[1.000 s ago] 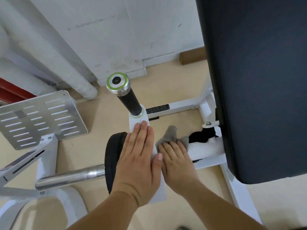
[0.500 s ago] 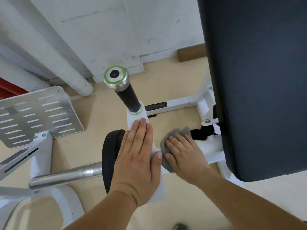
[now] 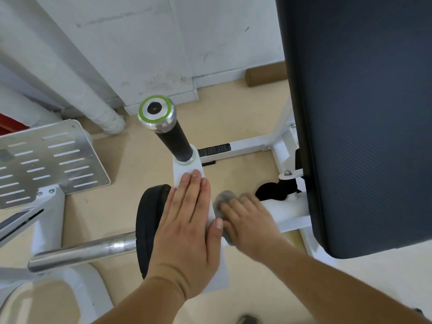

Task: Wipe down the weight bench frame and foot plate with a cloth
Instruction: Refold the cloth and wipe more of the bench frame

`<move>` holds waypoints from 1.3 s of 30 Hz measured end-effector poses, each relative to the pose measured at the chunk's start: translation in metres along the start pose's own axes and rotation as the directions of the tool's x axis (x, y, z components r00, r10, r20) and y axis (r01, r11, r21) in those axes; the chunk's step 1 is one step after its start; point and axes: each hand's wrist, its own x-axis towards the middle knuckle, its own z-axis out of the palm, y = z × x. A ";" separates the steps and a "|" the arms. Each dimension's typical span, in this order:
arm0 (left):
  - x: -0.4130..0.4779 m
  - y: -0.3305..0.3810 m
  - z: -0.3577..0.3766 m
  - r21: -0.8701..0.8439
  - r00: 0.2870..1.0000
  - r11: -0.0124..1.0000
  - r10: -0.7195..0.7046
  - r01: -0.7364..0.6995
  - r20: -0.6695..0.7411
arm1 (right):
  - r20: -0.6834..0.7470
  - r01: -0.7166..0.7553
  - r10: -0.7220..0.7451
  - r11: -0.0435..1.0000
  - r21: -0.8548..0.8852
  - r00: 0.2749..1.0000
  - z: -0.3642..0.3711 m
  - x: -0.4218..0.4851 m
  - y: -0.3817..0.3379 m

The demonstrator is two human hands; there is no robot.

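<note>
Fingers (image 3: pixel 192 191) of the left hand (image 3: pixel 187 230) lie straight and together, palm flat on the white plate (image 3: pixel 184 170) of the bench frame (image 3: pixel 288 212), holding nothing. Right hand (image 3: pixel 253 226) sits just beside it, fingers stretched loosely over the grey cloth (image 3: pixel 221 202), pressing it onto the frame's white tube; view blurred, thumb hidden. Cloth lies between both hands, bunched at the joint of plate and tube. Black round pad (image 3: pixel 149 220) sits under the left hand, with a chrome bar (image 3: pixel 88 250) running left from it. Large dark back pad (image 3: pixel 362 113) fills the right side. Beyond the fingertips a black handle (image 3: pixel 174 142) with a silver cap rises from the plate. Slotted metal foot plate (image 3: pixel 49 160) stands far left, apart from both hands.
</note>
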 end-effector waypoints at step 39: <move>0.001 0.000 0.001 0.036 1.000 0.999 -0.011 0.010 0.006 | -0.005 -0.096 0.096 0.995 -0.017 0.995 0.006 -0.016 -0.018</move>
